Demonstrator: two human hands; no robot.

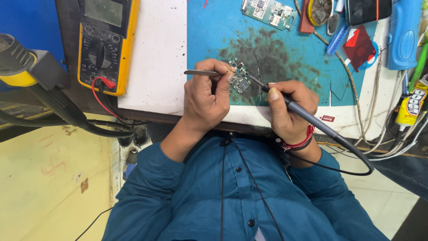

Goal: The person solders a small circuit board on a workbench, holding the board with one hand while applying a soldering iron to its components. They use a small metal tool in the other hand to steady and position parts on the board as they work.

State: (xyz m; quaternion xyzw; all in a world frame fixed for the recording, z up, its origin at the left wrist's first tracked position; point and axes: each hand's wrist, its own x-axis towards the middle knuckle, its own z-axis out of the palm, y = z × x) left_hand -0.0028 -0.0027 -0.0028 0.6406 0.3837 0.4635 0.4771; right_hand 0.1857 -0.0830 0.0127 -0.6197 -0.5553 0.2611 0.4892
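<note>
- Nearest the camera: teal shirt [232, 196] with dark buttons, a thin black wire [261, 187] running down its front.
- Left hand [206, 96] is curled into a fist around metal tweezers [203, 72]. The tweezers lie roughly level, and their tips reach the small circuit board [240, 76].
- Right hand [287, 107] grips a dark soldering iron [307, 117] like a pen. Its tip touches the right edge of that same board. Red thread band [303, 142] on the wrist.
- The iron's black cord [356, 154] loops off the table edge to the right.
- The small circuit board sits on a blue mat [209, 31], between the two hands, inside a dark scorched patch [285, 58].
- The mat lies on a white table [154, 53], whose front edge is just under the hands.
- Left of the mat: a yellow multimeter [107, 42] with a round dial and a red lead [100, 96] plugged in at its bottom.
- Far left: a black and yellow tool handle [26, 67] with a thick black hose below it.
- Back of the mat: a second, larger circuit board [269, 11] at the top edge.
- Back right: a round tin [319, 10], a red square card [359, 47], a blue plastic tool [403, 33], a glue tube [412, 105], and a bundle of pale cables [379, 111].
</note>
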